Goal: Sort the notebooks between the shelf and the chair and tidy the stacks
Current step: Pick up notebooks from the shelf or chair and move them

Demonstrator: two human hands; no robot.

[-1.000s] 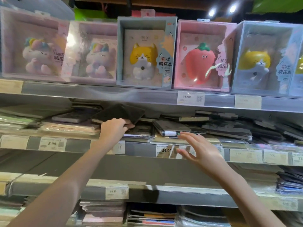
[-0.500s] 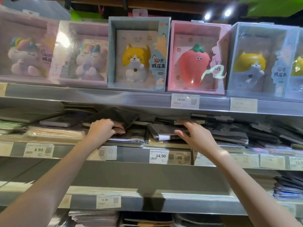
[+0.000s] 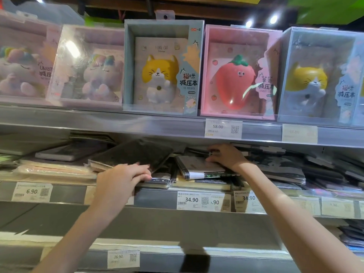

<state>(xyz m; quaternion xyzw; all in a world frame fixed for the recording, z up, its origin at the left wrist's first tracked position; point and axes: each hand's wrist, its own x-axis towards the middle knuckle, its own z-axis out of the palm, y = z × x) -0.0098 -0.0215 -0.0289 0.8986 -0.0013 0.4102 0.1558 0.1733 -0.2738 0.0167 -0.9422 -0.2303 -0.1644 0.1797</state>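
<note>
Both my hands reach into the middle shelf (image 3: pixel 157 198) of a shop rack. My left hand (image 3: pixel 122 179) grips the near edge of a dark, plastic-wrapped notebook (image 3: pixel 134 152) that lies tilted on a low stack. My right hand (image 3: pixel 226 156) rests palm down on a grey notebook (image 3: pixel 197 166) with a white label at its spine, fingers curled over its far part. No chair is in view.
Untidy piles of dark notebooks (image 3: pixel 291 166) fill the shelf to the right; paler notebooks (image 3: pixel 53 168) lie at the left. The upper shelf holds boxed squishy-toy notebooks (image 3: pixel 161 67). The shelf above leaves little height. More stacks (image 3: pixel 352 237) sit on the lower shelf.
My right hand has moved up from in front of the shelf edge and landed on the grey notebook. My left hand has stayed on the dark notebook. The camera has come closer.
</note>
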